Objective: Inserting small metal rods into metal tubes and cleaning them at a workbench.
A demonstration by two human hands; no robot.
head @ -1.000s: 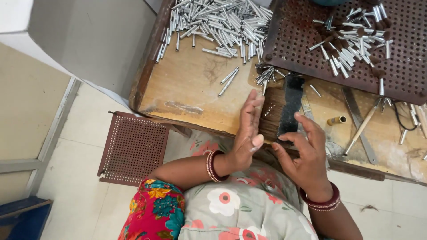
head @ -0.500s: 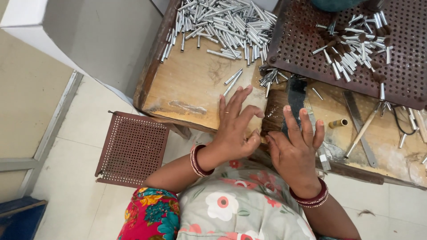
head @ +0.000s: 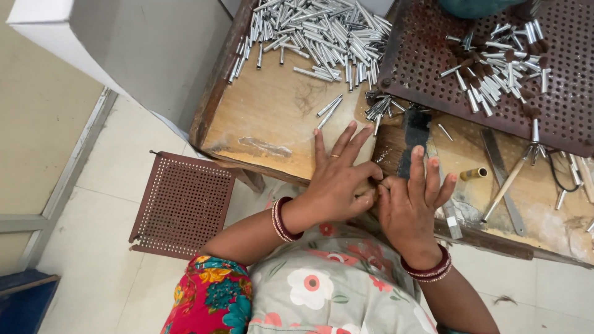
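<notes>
A wooden bench (head: pixel 272 133) fills the upper middle of the view, its near edge running from lower left to upper right. At the upper left stands a big white box (head: pixel 124 43), plain-sided, one corner towards the camera; no label shows on it. A dark perforated tray (head: pixel 433 80) lies on the bench at the upper right, and a smaller perforated stool (head: pixel 182 204) stands on the floor at the lower left. A heap of silver tubes (head: pixel 315 31) lies across the top of the bench, most with their long axes running up and down the view, and a second bunch, brown-tipped tubes (head: pixel 495 68), fans out on the tray

A flat steel strip (head: pixel 501 173) lies right of the hands, slanting down to the right. A short brass tube (head: pixel 473 174) lies just beside it, pointing right

The left hand (head: pixel 337 182) and right hand (head: pixel 411 204) meet at the bench's near edge, thumb and forefinger of each pinched together on something too small to tell, the other fingers spread and raised. A dark brush (head: pixel 399 145) lies just beyond the fingertips, its long axis up and down the view
</notes>
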